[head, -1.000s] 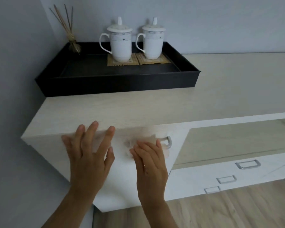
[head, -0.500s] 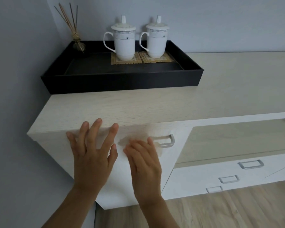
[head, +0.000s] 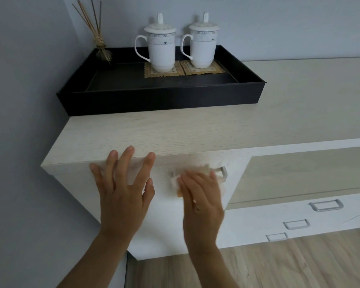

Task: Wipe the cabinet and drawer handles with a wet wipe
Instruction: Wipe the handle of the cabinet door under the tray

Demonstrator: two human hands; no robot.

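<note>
Since half a second ago, across the pale wood-grain cabinet [head: 195, 132] front, my right hand [head: 202, 200] has slid rightward. My left hand [head: 123, 194] lies spread and flat near the top edge, holding nothing. Right fingers, straight, press the thin white wet wipe [head: 176, 183] against the brushed-metal bar handle [head: 223, 173]. Limp and slick, I judge; better pinched around the bar.

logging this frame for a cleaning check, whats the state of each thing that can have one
left hand: open, fingers spread flat on the door
right hand: fingers flat, pressing the wipe at the handle, blurred
wipe: crumpled under the right hand
handle: mostly covered, right end showing
door: closed
drawers: closed
left mug: upright, lid on
right mug: upright, lid on
</note>
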